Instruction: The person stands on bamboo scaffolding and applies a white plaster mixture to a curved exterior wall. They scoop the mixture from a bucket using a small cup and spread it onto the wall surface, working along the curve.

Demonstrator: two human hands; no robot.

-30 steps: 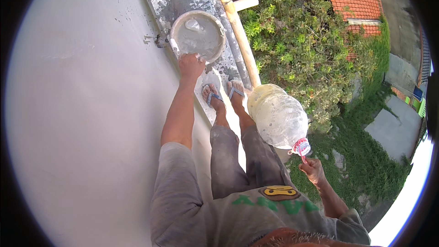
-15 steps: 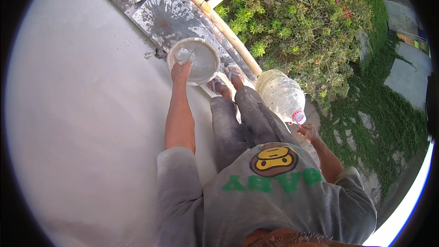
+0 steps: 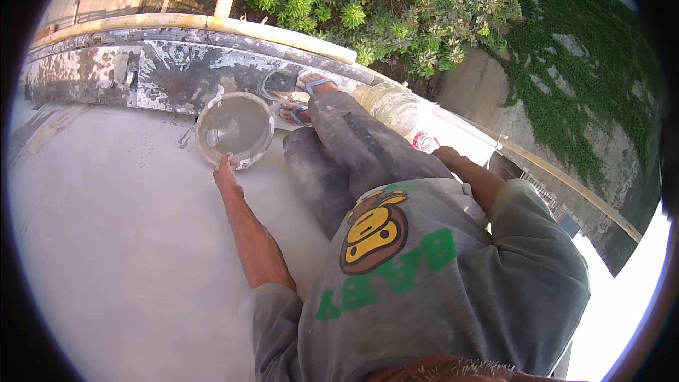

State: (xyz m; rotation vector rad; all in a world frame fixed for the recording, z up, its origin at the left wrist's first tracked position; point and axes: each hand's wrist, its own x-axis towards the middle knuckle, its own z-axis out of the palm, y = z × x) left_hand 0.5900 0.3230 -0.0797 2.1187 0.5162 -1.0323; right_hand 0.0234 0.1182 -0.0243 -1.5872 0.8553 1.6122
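Note:
My left hand (image 3: pixel 226 170) grips the near rim of a round, plaster-crusted bucket (image 3: pixel 269 126) holding cloudy grey liquid, with a pale object partly inside. The bucket is left of my sandalled feet (image 3: pixel 315 85), beside the paint-splattered plank (image 3: pixel 170 64). My right hand (image 3: pixel 447 157), partly hidden by my trousers and forearm, is closed at the neck of a large clear plastic jug (image 3: pixel 392 110) with a red-and-white cap (image 3: pixel 426 141). The jug lies tilted to the right of my legs, its neck toward me.
A smooth pale-grey plastered surface (image 3: pixel 120 219) fills the left. A bamboo rail (image 3: pixel 283 37) with upright stubs runs along the plank's outer edge, above shrubs (image 3: pixel 382 0) far below. Another long pole (image 3: pixel 580 198) crosses at the right, over vines and concrete.
My view has swung, so the plank now runs across the picture. The bucket, in my left hand, sits farther left of my feet. The jug appears higher, partly behind my right leg.

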